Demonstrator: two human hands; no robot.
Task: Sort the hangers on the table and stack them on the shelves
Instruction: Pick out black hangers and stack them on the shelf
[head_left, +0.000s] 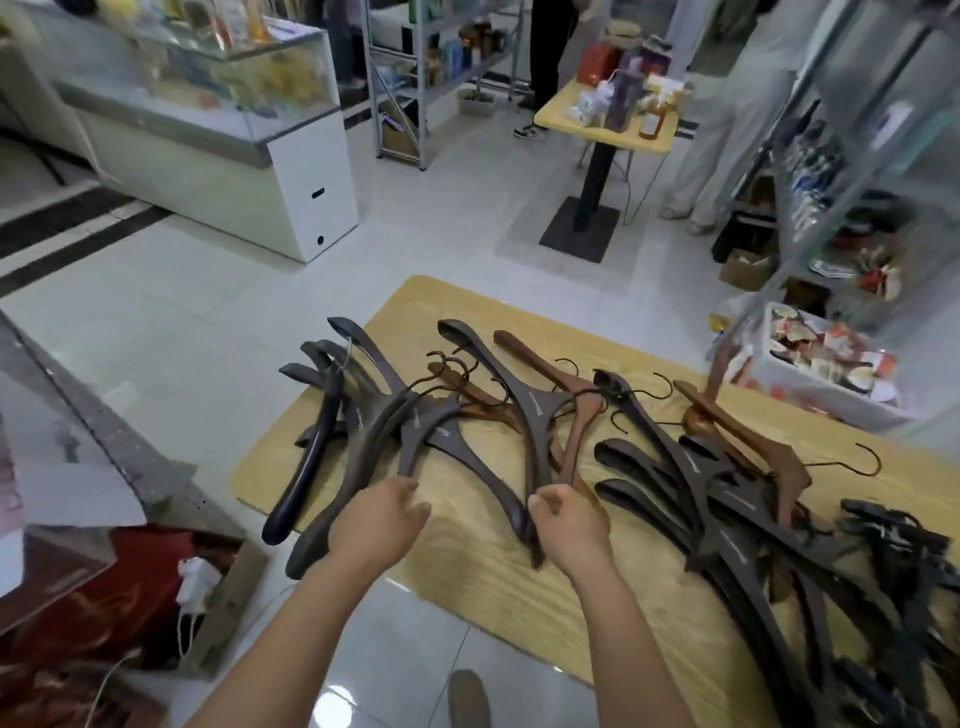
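Grips one arm of a dark brown hanger in the curled right hand, lower centre. Lays the left hand, fingers curled, over the dark hangers beside it on the wooden table; cannot tell whether gripping.

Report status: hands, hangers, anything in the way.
Right hand grips dark hanger, lower arm. Left hand at second hanger, tip; grip unclear. Other hangers overlapping in heaps on table.
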